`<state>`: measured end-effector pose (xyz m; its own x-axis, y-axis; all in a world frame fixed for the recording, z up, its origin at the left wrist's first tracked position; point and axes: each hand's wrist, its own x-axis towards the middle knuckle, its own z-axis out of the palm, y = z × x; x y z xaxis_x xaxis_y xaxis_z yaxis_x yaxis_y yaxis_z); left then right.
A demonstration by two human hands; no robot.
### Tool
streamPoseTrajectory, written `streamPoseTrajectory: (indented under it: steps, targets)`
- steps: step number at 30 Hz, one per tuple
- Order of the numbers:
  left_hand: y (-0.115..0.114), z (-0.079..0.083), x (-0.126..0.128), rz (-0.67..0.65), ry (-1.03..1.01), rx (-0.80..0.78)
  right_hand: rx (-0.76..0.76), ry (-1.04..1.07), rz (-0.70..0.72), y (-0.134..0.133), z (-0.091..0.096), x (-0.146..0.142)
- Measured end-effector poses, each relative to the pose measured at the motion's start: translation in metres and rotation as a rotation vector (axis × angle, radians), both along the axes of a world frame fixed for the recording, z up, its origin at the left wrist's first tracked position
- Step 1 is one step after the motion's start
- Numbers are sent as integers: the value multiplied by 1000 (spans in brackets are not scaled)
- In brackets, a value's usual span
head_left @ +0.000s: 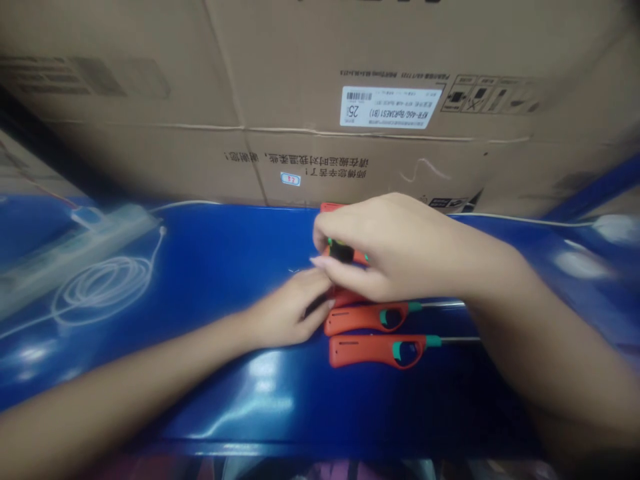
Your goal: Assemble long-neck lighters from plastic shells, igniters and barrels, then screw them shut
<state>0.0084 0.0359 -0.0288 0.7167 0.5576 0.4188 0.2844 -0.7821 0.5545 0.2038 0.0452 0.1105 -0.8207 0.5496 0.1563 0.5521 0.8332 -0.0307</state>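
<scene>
Several long-necked red gas lighters with green triggers lie side by side on a blue shelf (240,240), their metal necks pointing right. My right hand (400,247) arches over the far ones, fingers curled around a red lighter (360,257) that is mostly hidden beneath the palm. My left hand (287,313) comes in from the left, its fingers closed at the handle end of another red lighter (347,297). Both hands' fingertips meet. Nearer to me, two lighters (357,320) rest untouched. Behind my right hand, the end of one more red lighter (330,207) shows.
A large cardboard box (175,160) with upside-down print stands along the back. On the left are a power strip (75,250) and a coiled white cable (103,290). A white plug (617,229) sits at the right. The shelf's front edge (300,448) runs below.
</scene>
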Motion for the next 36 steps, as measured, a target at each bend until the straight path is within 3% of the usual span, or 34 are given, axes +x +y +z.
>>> streamPoseTrajectory:
  steps: [10, 25, 36]
  targets:
    - [9, -7, -6, 74, -14, -46, 31, 13, 5, 2, -1, 0]
    - [8, -8, -6, 92, -50, 34, 7, -1, -1, -1, 0, -1]
    - [10, 1, -7, 61, 51, -11, 70, -16, 25, -1, 0, -3]
